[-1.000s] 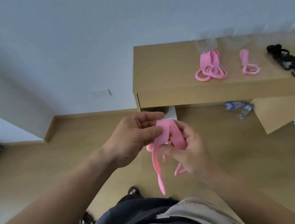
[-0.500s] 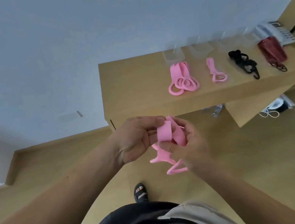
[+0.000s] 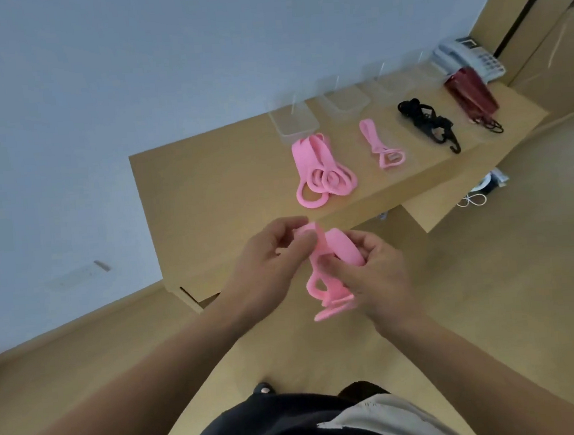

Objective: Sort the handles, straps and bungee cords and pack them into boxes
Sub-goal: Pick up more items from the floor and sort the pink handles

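Apparently midway: piles (image 3: 323,170) lie sorted on the table (image 3: 214,188), boxes (image 3: 293,124) look unfilled; left hand (image 3: 269,266) and right hand (image 3: 379,278) pinch a pink strap (image 3: 344,248).

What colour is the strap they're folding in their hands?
Pink. The strap held by both hands shows clearly in the head view, matching the pink pile on the desk.
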{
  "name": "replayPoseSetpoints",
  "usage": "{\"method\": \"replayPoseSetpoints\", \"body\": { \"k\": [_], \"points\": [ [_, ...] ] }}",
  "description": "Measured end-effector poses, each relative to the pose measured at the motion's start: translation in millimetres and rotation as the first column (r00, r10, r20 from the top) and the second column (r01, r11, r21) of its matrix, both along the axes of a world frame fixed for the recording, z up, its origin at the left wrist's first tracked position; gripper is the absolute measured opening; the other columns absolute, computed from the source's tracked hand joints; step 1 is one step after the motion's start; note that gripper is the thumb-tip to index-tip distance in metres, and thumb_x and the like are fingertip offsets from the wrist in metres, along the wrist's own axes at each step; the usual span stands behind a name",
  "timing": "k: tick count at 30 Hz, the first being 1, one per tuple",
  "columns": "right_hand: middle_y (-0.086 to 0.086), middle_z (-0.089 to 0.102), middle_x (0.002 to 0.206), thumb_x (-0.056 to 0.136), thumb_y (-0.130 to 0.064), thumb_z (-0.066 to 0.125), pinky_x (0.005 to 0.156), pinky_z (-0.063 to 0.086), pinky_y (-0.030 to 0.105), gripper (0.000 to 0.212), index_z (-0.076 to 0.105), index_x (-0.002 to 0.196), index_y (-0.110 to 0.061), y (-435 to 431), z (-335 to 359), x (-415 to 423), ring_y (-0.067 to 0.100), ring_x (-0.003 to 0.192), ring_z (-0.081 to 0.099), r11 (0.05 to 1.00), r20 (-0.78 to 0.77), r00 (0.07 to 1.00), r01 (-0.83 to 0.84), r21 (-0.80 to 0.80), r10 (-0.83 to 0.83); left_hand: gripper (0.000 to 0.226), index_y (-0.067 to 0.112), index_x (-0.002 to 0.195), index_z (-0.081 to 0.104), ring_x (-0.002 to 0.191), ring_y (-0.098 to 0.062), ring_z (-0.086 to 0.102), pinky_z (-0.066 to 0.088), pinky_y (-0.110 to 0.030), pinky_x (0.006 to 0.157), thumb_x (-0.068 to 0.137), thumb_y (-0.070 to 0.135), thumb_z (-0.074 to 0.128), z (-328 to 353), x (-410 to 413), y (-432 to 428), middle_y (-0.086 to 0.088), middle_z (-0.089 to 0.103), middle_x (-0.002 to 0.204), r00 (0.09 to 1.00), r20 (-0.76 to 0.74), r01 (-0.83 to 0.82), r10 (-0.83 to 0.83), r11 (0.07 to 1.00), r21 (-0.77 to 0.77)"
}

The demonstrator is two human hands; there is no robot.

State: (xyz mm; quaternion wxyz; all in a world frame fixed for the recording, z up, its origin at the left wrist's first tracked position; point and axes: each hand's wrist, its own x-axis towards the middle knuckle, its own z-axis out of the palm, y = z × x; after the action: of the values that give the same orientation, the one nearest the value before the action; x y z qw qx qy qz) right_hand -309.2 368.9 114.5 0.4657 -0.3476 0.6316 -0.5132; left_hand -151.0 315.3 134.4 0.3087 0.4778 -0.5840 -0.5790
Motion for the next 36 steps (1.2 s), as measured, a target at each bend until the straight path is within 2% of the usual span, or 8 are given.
{"method": "replayPoseSetpoints", "body": {
  "k": [5,9,13,21,25,28,32,36],
  "points": [
    [-0.002,0.071,0.073,0.06,-0.024,0.086,0.048,0.052,0.022,0.041,0.063,0.091,-0.011,-24.1,4.0,-32.1,0.012,0.056,0.068,0.995,0.107,0.989,0.104,-0.006,-0.103,0.04,0.021,0.11,0.059,0.089,-0.013,0.068,0.055,-0.032,0.083,0.072,0.027,0.069,-13.2,-19.1,-16.8,0.005,0.071,0.096,0.997,0.004,0.072,-0.072,0.996,0.044],
    [0.0,0.069,0.065,0.07,-0.016,0.083,0.049,0.054,0.026,0.03,0.062,0.088,-0.004,-40.8,2.8,-56.4,0.014,0.055,0.067,1.0,0.188,0.982,0.008,0.006,-0.009,0.039,0.017,0.108,0.06,0.087,-0.013,0.071,0.057,-0.027,0.076,0.076,0.023,0.081,-19.0,-59.5,-21.7,0.003,0.073,0.097,0.974,0.021,0.225,-0.225,0.974,0.019],
    [0.003,0.068,0.068,0.066,-0.035,0.081,0.056,0.052,0.026,0.051,0.063,0.099,-0.002,-56.5,9.7,-107.1,0.015,0.059,0.063,0.988,0.207,0.967,-0.154,0.022,0.146,0.024,0.014,0.112,0.064,0.086,-0.02,0.072,0.057,-0.029,0.07,0.089,0.017,0.07,-23.7,-96.4,-34.3,0.0,0.074,0.1,0.984,0.079,0.159,-0.161,0.987,0.029],
    [-0.007,0.073,0.094,0.091,-0.005,0.063,0.079,0.059,0.037,0.031,0.069,0.109,-0.029,-76.4,16.6,-204.8,0.01,0.084,0.064,0.883,-0.007,0.883,-0.47,0.005,0.47,0.009,0.015,0.097,0.068,0.067,-0.011,0.065,0.051,-0.032,0.06,0.091,0.022,0.066,-23.8,-153.9,-63.2,-0.003,0.075,0.084,0.967,0.176,-0.17,0.182,0.982,-0.078],
    [0.007,0.073,0.097,0.089,-0.01,0.067,0.079,0.058,0.053,0.022,0.072,0.11,-0.012,-85.9,26.4,-229.8,0.025,0.091,0.067,0.878,-0.031,0.879,-0.477,-0.045,0.476,0.022,0.024,0.105,0.066,0.076,-0.014,0.061,0.051,-0.031,0.071,0.084,0.028,0.057,-17.3,-184.3,-64.7,-0.003,0.071,0.091,0.988,0.126,-0.063,0.085,0.983,-0.173],
    [0.002,0.074,0.083,0.078,-0.028,0.071,0.066,0.056,0.031,0.029,0.075,0.101,-0.011,-94.9,35.1,-238.3,0.017,0.075,0.069,0.879,-0.06,0.885,-0.465,-0.106,0.461,0.027,0.037,0.091,0.07,0.074,-0.006,0.061,0.05,-0.021,0.069,0.084,0.017,0.053,-12.0,-205.9,-61.2,0.009,0.069,0.082,1.0,-0.007,0.022,-0.022,0.997,-0.078],
    [0.008,0.075,0.08,0.07,-0.04,0.072,0.067,0.056,0.033,0.03,0.077,0.088,-0.017,-101.6,35.2,-240.5,0.015,0.071,0.067,0.917,-0.041,0.929,-0.369,-0.15,0.368,0.022,0.018,0.091,0.076,0.089,-0.026,0.065,0.052,-0.047,0.084,0.079,0.017,0.058,-16.2,-218.8,-57.9,-0.013,0.073,0.094,0.988,-0.156,0.027,-0.008,0.993,0.117],
    [0.014,0.073,0.085,0.073,-0.039,0.07,0.07,0.058,0.044,0.036,0.074,0.093,-0.01,-104.6,32.4,-231.2,0.025,0.073,0.068,0.937,0.108,0.933,-0.33,-0.117,0.343,0.017,0.026,0.092,0.075,0.077,-0.012,0.064,0.049,-0.024,0.068,0.081,0.022,0.062,-15.9,-217.6,-58.4,0.001,0.071,0.085,0.957,-0.269,0.145,-0.111,0.983,0.111]
  ]
}}
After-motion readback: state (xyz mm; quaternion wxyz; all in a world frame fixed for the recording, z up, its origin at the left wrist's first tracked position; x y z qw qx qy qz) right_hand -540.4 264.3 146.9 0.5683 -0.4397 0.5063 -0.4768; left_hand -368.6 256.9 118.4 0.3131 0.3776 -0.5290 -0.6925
